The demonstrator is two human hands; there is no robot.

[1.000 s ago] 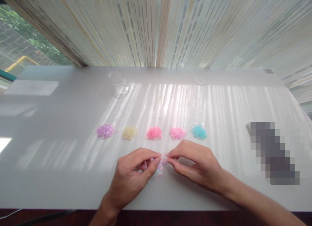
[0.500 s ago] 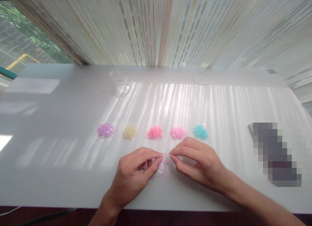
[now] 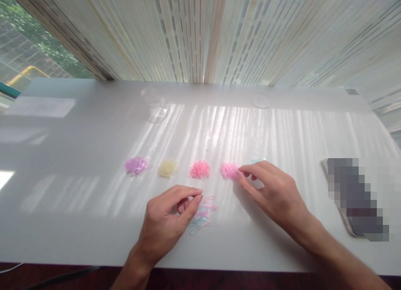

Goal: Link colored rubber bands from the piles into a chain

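Note:
My left hand (image 3: 171, 217) is over the table, thumb and index fingertip brought together; anything between them is too small to make out. Under and beside those fingertips lies a loose mixed bunch of pink, purple and blue rubber bands (image 3: 203, 215), partly covered by the hand. My right hand (image 3: 275, 190) touches the right edge of the light pink rubber band pile (image 3: 229, 170), its thumb and index finger pinched there. What that pinch holds cannot be made out. Behind the right hand, the blue rubber band pile (image 3: 257, 161) is mostly hidden.
Left of the light pink pile sit a darker pink pile (image 3: 199, 169), a yellow pile (image 3: 168, 168) and a purple pile (image 3: 136, 166). Farther back are a clear jar (image 3: 156, 106) and a clear round lid (image 3: 261, 100). A pixelated phone-like object (image 3: 354, 198) lies at right.
My right hand has moved right and away from me, from beside the left fingertips to the light pink pile. My left hand has shifted slightly left, uncovering more of the mixed bunch.

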